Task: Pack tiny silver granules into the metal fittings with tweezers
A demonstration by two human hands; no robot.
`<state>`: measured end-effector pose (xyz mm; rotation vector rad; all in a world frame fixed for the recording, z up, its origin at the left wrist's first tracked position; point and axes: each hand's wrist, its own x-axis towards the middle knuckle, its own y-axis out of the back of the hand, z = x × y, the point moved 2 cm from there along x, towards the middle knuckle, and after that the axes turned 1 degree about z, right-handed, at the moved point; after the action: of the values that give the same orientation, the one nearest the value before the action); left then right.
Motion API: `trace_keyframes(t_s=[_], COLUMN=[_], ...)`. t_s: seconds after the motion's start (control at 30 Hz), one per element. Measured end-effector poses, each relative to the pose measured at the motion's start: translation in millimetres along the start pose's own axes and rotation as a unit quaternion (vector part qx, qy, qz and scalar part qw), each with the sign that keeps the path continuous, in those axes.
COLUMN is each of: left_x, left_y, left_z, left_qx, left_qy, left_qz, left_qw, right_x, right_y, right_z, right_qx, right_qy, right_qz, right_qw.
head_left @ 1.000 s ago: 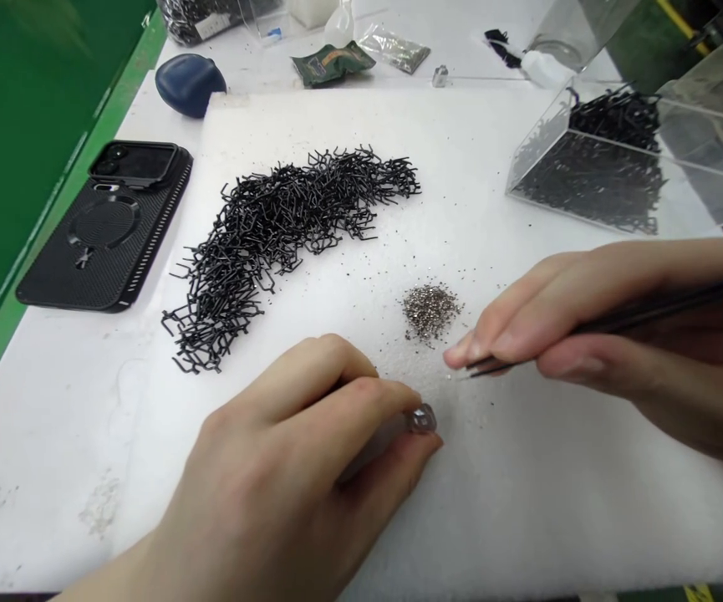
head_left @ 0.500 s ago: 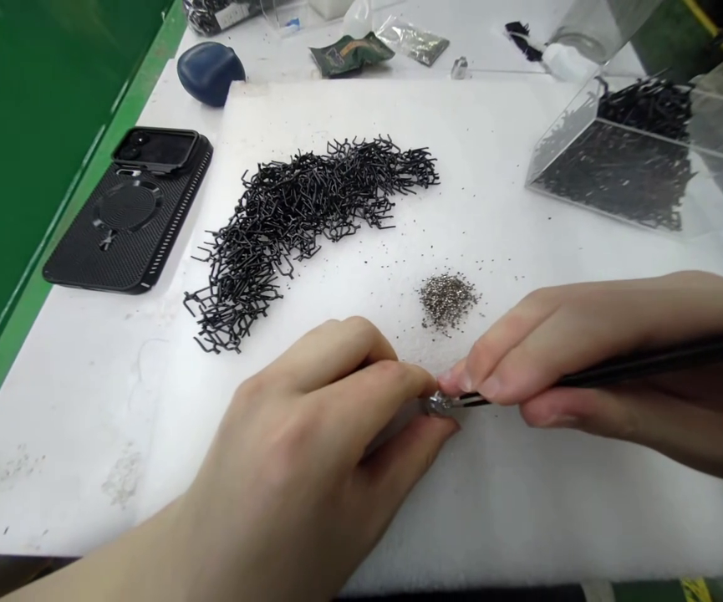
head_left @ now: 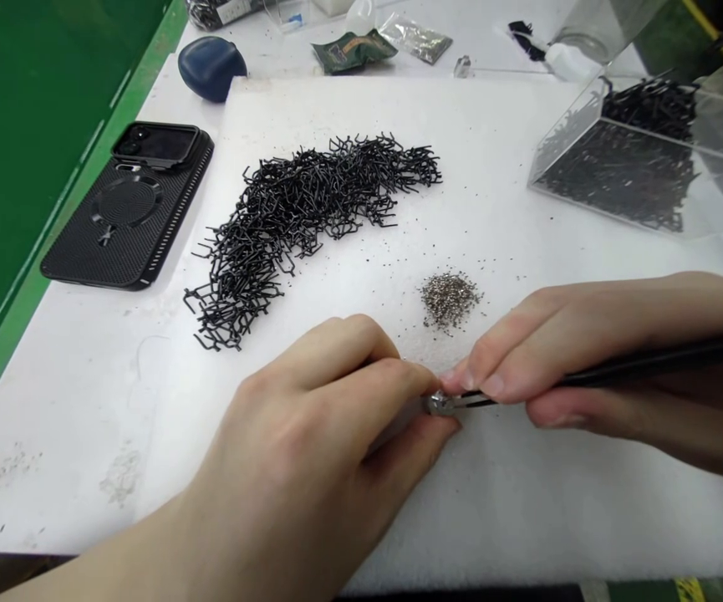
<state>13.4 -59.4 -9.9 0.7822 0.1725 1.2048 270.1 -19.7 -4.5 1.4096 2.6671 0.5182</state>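
Observation:
Between its thumb and index finger, my left hand [head_left: 329,426] pinches a small shiny metal part [head_left: 440,403]. My right hand [head_left: 562,351] is closed round black tweezers [head_left: 637,364], whose tips touch the metal part; the fingertips of both hands nearly meet there. Just beyond them lies a small heap of tiny metallic pieces [head_left: 449,299] on the white foam sheet [head_left: 492,510]. A curved pile of bent black pins [head_left: 304,196] lies farther back to the left.
A black phone case [head_left: 126,205] and a dark blue object [head_left: 211,68] are at the left. On the right stands a clear box [head_left: 624,180] of black pins. A green packet [head_left: 353,52], a clear bag [head_left: 416,38] and a jar [head_left: 599,29] lie at the back.
The view has shifted very slightly. Both hands keep almost the same place and the same hold.

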Motion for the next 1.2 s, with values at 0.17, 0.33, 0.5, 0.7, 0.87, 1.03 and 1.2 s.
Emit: trace_keyframes(t_s=[0.17, 0.33, 0.5, 0.7, 0.87, 1.03, 1.2], left_x=[-0.5, 0.2, 0.1, -1.9, -3.4, -5.3, -1.4], left_y=[-1.7, -2.3, -2.6, -3.1, -2.8, -1.1, -4.0], left_z=[0.9, 1.0, 2.1, 1.3, 0.0, 2.6, 1.5], left_qx=[0.009, 0.018, 0.019, 0.008, 0.010, 0.008, -0.005], left_qy=[0.003, 0.005, -0.003, -0.004, -0.004, 0.000, 0.010], left_qz=[-0.003, -0.018, -0.010, -0.003, -0.010, -0.014, -0.022], left_qw=[1.000, 1.000, 1.000, 1.000, 1.000, 1.000, 1.000], right_x=[-2.8, -4.7, -3.7, -4.8, -4.6, -2.4, -0.2], right_y=[0.4, 0.3, -0.3, -3.7, -5.3, -4.3, -2.8], right_z=[2.8, 5.0, 3.3, 1.9, 4.0, 2.2, 4.4], right_qx=[-0.007, 0.000, 0.009, 0.004, 0.016, 0.030, 0.045], right_qy=[-0.024, -0.013, -0.011, -0.030, -0.058, -0.053, -0.026], right_qz=[0.012, 0.021, 0.006, 0.053, 0.065, 0.041, 0.002], right_qw=[1.000, 1.000, 1.000, 0.998, 0.996, 0.997, 0.999])
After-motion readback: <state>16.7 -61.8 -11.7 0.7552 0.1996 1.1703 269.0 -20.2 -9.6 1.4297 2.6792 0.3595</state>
